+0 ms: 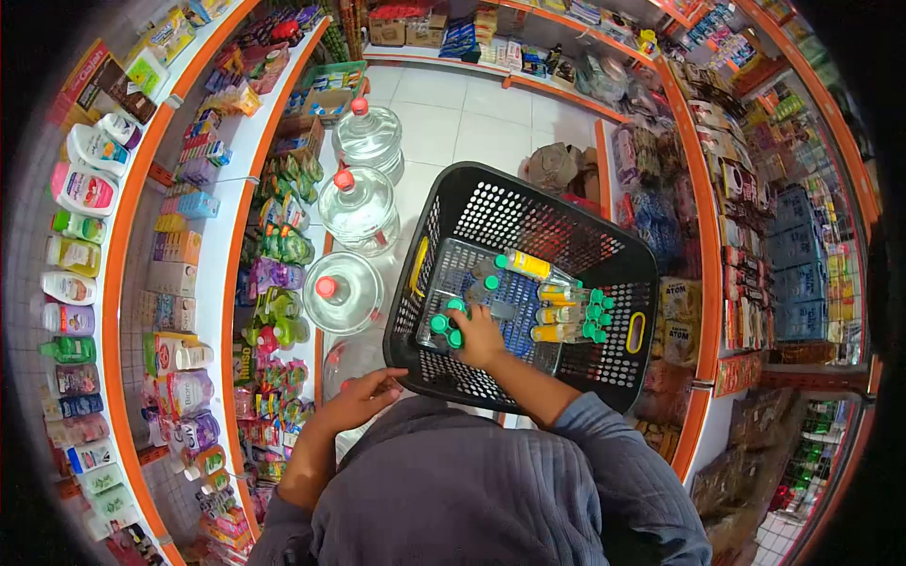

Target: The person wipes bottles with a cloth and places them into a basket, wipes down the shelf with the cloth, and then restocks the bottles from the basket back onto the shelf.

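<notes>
A black perforated basket point(528, 200) with yellow handles stands in front of me. Inside it, several green-capped bottles with yellow labels point(528, 265) lie at the middle and right, their caps mostly toward the right side. My right hand point(479, 338) reaches into the left part of the basket, over a group of green-capped bottles point(440, 324); its fingers are bent at the caps, and whether they grip one is hidden. Just outside the basket's near left corner is my left hand point(366, 394), fingers apart, holding nothing.
Large clear water jugs with red caps point(359, 209) stand in a row left of the basket. Shelves of bottles and packets point(75, 255) line the left, and more goods hang on the right shelves point(746, 217). A white tiled floor point(472, 113) lies beyond.
</notes>
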Motion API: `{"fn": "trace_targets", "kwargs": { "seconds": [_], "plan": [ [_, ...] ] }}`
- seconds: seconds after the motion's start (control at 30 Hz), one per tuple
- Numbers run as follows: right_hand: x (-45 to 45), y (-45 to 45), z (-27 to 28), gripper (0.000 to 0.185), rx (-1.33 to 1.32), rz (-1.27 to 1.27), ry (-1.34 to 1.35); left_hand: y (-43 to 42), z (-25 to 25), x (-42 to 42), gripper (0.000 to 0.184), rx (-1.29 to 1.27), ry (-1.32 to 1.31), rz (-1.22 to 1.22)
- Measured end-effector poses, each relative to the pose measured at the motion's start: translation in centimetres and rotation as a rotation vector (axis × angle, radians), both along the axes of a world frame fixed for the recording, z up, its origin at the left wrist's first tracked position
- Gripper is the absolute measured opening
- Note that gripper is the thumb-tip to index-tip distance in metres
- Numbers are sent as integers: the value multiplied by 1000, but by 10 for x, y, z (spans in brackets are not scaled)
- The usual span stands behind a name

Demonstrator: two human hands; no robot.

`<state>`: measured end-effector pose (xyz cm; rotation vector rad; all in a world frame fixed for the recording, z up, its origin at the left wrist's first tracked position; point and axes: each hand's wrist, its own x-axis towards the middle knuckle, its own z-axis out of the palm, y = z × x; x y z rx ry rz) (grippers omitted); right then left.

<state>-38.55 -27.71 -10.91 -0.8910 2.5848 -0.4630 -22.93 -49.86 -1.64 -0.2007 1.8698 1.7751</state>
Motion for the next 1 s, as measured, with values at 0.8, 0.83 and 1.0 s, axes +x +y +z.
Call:
{"fn": "trace_targets", "kwargs": {
  "seconds": [0.8, 0.83, 1.0],
  "plan": [
    [18, 110, 226, 44, -205, -171, 236, 104, 5, -66, 42, -363, 470, -257],
    [20, 117, 237, 44, -198, -156, 272, 109, 2, -68, 42, -368, 510, -287],
    [44, 152, 294, 46, -127, -185, 369, 125, -19, -64, 41, -494, 681, -466]
  ]
}}
